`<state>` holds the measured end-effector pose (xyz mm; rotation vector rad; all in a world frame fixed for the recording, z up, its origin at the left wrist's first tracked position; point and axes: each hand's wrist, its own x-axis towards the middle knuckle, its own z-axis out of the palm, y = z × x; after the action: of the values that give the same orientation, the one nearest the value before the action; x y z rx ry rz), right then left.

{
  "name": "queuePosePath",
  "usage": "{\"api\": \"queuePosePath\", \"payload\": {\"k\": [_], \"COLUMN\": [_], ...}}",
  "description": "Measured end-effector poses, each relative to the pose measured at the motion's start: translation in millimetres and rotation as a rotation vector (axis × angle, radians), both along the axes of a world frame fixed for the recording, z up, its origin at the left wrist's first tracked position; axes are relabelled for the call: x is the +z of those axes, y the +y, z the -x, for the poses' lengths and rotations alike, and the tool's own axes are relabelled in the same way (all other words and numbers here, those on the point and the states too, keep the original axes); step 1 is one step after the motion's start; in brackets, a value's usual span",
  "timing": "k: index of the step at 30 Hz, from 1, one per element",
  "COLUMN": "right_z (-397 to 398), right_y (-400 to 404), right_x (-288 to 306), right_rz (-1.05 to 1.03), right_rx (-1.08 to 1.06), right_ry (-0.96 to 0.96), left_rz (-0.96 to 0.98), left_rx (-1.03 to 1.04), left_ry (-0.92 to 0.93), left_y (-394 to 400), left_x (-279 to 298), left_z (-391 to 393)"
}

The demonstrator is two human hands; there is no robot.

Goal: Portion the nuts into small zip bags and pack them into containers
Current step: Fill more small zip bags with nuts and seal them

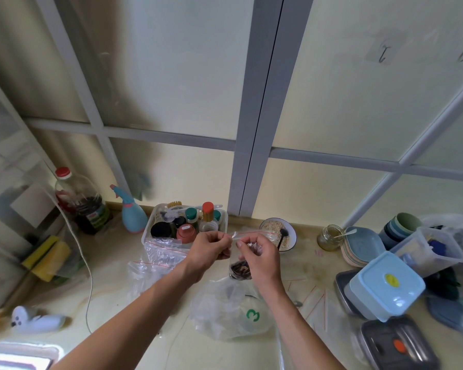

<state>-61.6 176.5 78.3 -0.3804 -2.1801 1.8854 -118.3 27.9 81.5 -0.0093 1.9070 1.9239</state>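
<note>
Forearms reach over counter; left hand (207, 245) and right hand (257, 252) pinch zip bag (247, 235) at its red-striped top, fingers curled, dark nuts (239, 269) hanging inside. I judge sealing step; next, press strip closed, pack into blue container (382, 287).

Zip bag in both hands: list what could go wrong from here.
1. The left hand and right hand pinch only the top strip of the zip bag; if the seal is incomplete, the dark nuts at its bottom may spill.
2. It hangs above the large plastic bag, so a slip could drop it there.
3. The bowl with a spoon sits just behind and could be knocked.
</note>
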Motion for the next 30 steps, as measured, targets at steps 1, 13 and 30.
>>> {"api": "queuePosePath", "payload": {"k": [1, 13, 30], "right_z": [0.0, 2.8, 5.9], "right_y": [0.3, -0.8, 5.0], "right_x": [0.3, 0.3, 4.7], "right_rz": [0.004, 0.014, 0.011], "right_rx": [-0.006, 0.016, 0.1], "right_ry": [-0.003, 0.014, 0.011], "left_rz": [0.0, -0.019, -0.072], "left_rx": [-0.007, -0.032, -0.058], "left_ry": [-0.001, 0.042, 0.073], "left_y": [-0.9, -3.6, -4.0], "left_x": [-0.6, -3.0, -1.9], "left_z": [0.3, 2.3, 1.6]}}
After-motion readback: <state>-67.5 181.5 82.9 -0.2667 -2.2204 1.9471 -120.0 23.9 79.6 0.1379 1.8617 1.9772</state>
